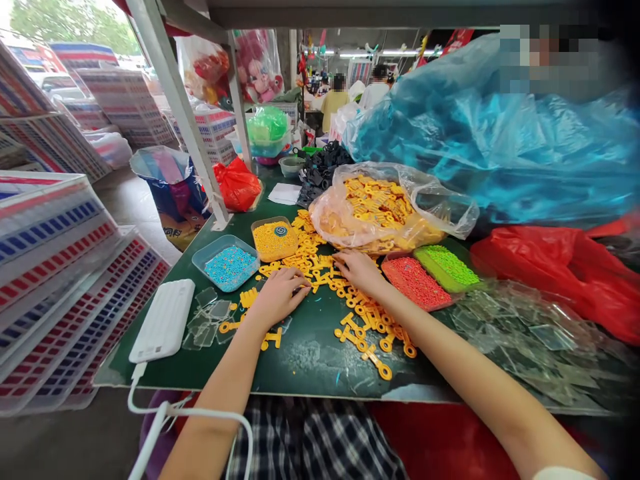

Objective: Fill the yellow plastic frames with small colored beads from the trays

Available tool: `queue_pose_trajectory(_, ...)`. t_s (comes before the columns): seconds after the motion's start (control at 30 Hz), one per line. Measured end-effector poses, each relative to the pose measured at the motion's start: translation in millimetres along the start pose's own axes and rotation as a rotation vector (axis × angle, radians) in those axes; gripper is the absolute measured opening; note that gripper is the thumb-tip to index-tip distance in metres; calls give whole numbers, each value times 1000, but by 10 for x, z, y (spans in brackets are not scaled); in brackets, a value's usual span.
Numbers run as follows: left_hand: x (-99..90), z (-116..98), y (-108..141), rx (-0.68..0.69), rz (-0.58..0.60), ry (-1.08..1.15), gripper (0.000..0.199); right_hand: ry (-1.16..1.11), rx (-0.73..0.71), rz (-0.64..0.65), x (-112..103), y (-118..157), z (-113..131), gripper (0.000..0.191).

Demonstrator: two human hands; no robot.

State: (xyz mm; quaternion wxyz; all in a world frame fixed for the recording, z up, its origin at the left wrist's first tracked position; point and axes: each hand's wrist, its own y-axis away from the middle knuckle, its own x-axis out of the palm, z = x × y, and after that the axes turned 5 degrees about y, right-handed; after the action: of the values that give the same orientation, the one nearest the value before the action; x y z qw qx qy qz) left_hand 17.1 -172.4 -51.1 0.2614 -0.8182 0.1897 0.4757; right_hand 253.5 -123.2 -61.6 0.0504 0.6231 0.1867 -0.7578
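Small yellow plastic pieces (360, 313), each with a ring at one end and a crossbar, lie heaped and scattered over the green tabletop. My left hand (280, 293) is palm down at the left of the heap, its thumb and fingers closed at a yellow plastic piece (315, 285). To the right, my right hand (359, 270) reaches into the heap with bent, slightly separated fingers touching the pieces. Its fingertips are partly hidden. Behind it, a clear plastic bag (325, 223) holds more yellow pieces.
Tubs of blue beads (231, 265), yellow beads (274, 241), red beads (415, 283) and green beads (447, 267) flank the heap. A white power bank (164, 320) lies left. Clear plastic plates (530, 340) spread at right, below a red bag (555, 273). Black parts (325, 170) lie behind.
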Motion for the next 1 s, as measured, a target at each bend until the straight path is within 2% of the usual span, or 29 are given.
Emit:
queue_pose_trajectory(0.2, -26, -302, -11, 221, 91, 166, 17, 10, 39, -116, -254, 215, 42, 35)
queue_pose_trajectory(0.37, 65, -547, -22, 391, 248, 215, 23, -111, -47, -208, -372, 464, 70, 31)
queue_pose_trajectory(0.47, 154, -575, -33, 431, 296, 159, 29, -31, -100, -183, -407, 525, 91, 31)
queue_pose_trajectory(0.6, 231, -590, -50, 433, 302, 81, 31, 20, -119, -160, -407, 532, 120, 32)
queue_pose_trajectory(0.73, 195, -607, -55, 408, 319, 44, 28, -14, -120, -126, -340, 518, 127, 33)
queue_pose_trajectory(1.0, -30, -409, -48, 134, 392, 75, 26, -178, -116, -85, -253, 509, 179, 32)
